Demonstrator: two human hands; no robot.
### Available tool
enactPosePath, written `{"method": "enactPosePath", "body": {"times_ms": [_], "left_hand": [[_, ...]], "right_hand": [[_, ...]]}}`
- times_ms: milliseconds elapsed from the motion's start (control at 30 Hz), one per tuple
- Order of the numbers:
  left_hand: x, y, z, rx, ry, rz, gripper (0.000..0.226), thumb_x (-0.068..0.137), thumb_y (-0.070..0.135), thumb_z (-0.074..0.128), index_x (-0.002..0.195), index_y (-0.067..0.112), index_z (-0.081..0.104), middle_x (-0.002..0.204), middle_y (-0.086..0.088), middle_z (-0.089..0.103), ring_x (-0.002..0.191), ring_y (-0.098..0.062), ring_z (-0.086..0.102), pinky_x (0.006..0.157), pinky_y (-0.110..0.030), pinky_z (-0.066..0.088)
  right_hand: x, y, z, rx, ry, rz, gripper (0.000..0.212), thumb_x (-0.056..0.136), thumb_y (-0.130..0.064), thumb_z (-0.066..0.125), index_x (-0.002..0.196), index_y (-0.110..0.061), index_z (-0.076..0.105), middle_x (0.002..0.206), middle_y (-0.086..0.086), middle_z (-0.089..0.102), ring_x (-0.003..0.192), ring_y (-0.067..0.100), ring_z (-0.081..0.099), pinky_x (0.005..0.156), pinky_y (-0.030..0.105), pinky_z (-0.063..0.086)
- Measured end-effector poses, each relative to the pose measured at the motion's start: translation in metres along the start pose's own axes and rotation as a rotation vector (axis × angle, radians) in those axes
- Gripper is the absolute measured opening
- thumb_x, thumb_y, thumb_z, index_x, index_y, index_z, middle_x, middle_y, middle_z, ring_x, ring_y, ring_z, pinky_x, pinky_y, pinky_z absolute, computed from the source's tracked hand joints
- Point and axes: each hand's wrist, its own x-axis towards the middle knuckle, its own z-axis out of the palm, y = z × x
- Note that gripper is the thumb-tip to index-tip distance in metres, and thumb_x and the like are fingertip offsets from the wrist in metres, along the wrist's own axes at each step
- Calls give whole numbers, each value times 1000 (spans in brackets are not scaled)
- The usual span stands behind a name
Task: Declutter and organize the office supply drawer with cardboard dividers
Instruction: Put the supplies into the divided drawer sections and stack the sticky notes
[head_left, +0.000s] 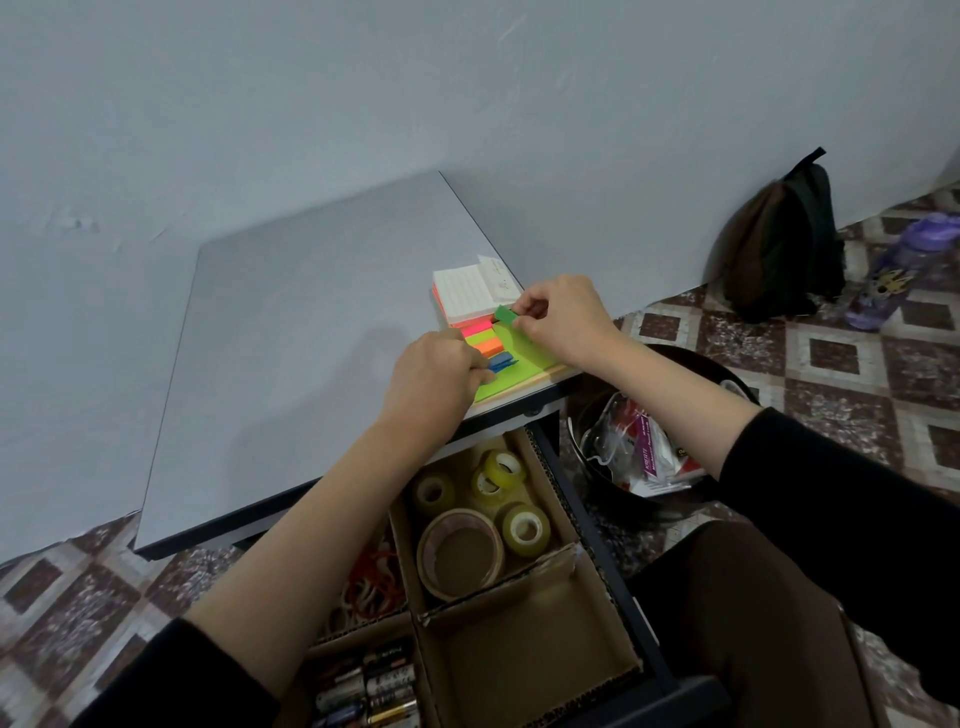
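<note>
- Step in hand: sorting the sticky notes on the bench (311, 338), at its near right corner, above the open drawer (597, 545).
- The right hand (563, 317) pinches the green flags (505, 315) between thumb and fingers (524, 304), lifted just over the pads (524, 358).
- The left hand (434, 379) has its fingers (475, 371) curled narrow on the blue flags (503, 361), which lie on the top green pad beside the pink and orange ones.
- The drawer's dividers (498, 592) already part tape (462, 551), bands (371, 577) and batteries (374, 686). The near right bay (524, 654) is bare.
- Judged progress: well along, with the notes likely the last group.
- The next move probably calls for gathering flags and pads into one squared stack, gripping it from both sides so loose flags don't slide, then lowering it flat into the bare bay.
</note>
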Motion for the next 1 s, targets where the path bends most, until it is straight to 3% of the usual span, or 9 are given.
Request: {"method": "enactPosePath", "body": {"times_ms": [200, 367, 633, 833, 1000], "left_hand": [[18, 3, -8, 155, -147, -28, 27, 94, 25, 52, 110, 12, 69, 105, -10, 68, 95, -25, 58, 76, -31, 44], [24, 7, -12, 221, -159, -7, 23, 88, 18, 54, 96, 5, 70, 96, -13, 67, 89, -29, 59, 68, -31, 45], [19, 13, -12, 294, -152, 3, 27, 85, 19, 54, 105, 7, 68, 95, -12, 65, 84, -29, 58, 60, -26, 37], [11, 9, -14, 112, -120, 0, 26, 81, 19, 59, 101, 8, 72, 92, -13, 70, 83, -28, 59, 71, -33, 50], [12, 10, -21, -31, -134, -8, 28, 82, 14, 61, 108, 7, 70, 104, -7, 71, 81, -14, 54, 70, -24, 41]], "right_hand": [[2, 1, 1, 5, 10, 12, 14, 83, -6, 62, 93, -4, 73, 93, 10, 72, 90, 22, 64, 84, 28, 47], [2, 1, 1, 2, 6, 11, 15, 83, -5, 62, 93, -4, 73, 94, 10, 72, 90, 22, 64, 84, 27, 47], [2, 1, 0, -5, 0, -4, 15, 83, -6, 62, 93, -4, 73, 95, 11, 72, 93, 25, 64, 86, 29, 47], [2, 2, 0, -4, -3, 6, 16, 84, -7, 61, 95, -4, 72, 96, 9, 71, 94, 22, 63, 89, 31, 47], [2, 1, 0, 1, -6, 11, 16, 85, -8, 62, 96, -5, 72, 97, 9, 71, 94, 22, 63, 89, 31, 48]]}}
